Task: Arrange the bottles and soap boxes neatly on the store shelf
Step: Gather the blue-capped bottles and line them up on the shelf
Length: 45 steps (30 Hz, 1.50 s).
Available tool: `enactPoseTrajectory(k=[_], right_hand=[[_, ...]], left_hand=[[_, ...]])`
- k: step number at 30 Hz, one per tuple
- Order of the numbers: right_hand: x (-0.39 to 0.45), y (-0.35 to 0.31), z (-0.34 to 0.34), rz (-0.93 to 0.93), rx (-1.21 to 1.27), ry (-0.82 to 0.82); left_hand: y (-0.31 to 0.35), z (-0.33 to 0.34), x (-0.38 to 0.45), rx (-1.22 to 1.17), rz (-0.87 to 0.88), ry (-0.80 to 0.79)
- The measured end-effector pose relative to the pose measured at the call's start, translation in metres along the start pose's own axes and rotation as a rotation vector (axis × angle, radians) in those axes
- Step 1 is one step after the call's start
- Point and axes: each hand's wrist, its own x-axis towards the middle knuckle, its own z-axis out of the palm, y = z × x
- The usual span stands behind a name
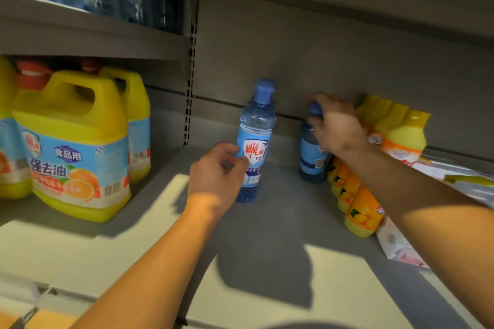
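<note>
Gripping two blue bottles (254, 141) (311, 152), our left hand (216, 171) and right hand (335, 125) stand them upright beside the yellow row (358, 195).

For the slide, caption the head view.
Left hand holds one blue bottle mid-shelf while the right hand grips another blue bottle's cap beside the yellow bottles.

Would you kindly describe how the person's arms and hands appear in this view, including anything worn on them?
Both forearms are bare as far as the frame shows: no sleeves, gloves, watch or bracelets. The left hand and right hand show no rings on the visible sides. Bright patches of light and shadow fall across both arms.
</note>
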Motion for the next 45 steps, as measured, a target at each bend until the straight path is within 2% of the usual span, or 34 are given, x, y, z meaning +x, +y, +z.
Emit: enactPoseTrajectory(k=[6, 11, 19, 20, 22, 24, 25, 28, 30, 35, 40, 43, 45], right_hand=[[-0.039, -0.013, -0.049, 0.024, 0.194, 0.084], [-0.064, -0.036, -0.08, 0.031, 0.437, 0.113], [-0.08, -0.032, -0.092, 0.156, 0.753, 0.154], [-0.085, -0.028, -0.087, 0.189, 0.833, 0.13], [-0.098, -0.02, -0.07, 0.233, 1.162, -0.013], [-0.11, -0.018, -0.048, 0.275, 1.517, -0.204], [-0.115, -0.016, -0.04, 0.286, 1.617, -0.256], [-0.12, -0.013, -0.023, 0.285, 1.699, -0.209], [-0.122, -0.013, -0.015, 0.349, 1.667, -0.099], [-0.127, -0.015, 0.001, 0.473, 1.506, 0.087], [-0.129, -0.013, 0.015, 0.562, 1.379, 0.181], [-0.127, -0.015, 0.021, 0.593, 1.358, 0.216], [-0.126, -0.017, 0.02, 0.571, 1.335, 0.241]], left_hand=[[0.009, 0.011, -0.02, -0.028, 0.052, -0.161], [0.018, 0.025, -0.043, 0.003, 0.197, -0.41], [0.022, 0.023, -0.048, -0.156, 0.108, -0.529], [0.023, 0.021, -0.047, -0.175, 0.089, -0.543], [0.023, 0.018, -0.045, -0.245, 0.031, -0.59], [0.022, 0.014, -0.044, -0.397, -0.052, -0.726], [0.021, 0.012, -0.045, -0.504, -0.109, -0.809], [0.02, 0.009, -0.044, -0.71, -0.291, -0.953], [0.018, 0.01, -0.042, -0.692, -0.314, -0.927], [0.013, 0.012, -0.038, -0.466, -0.246, -0.78], [0.025, 0.009, -0.048, 0.031, 0.092, -0.743], [0.029, 0.006, -0.064, 0.318, 0.272, -0.535], [0.029, 0.01, -0.074, 0.362, 0.318, -0.421]])
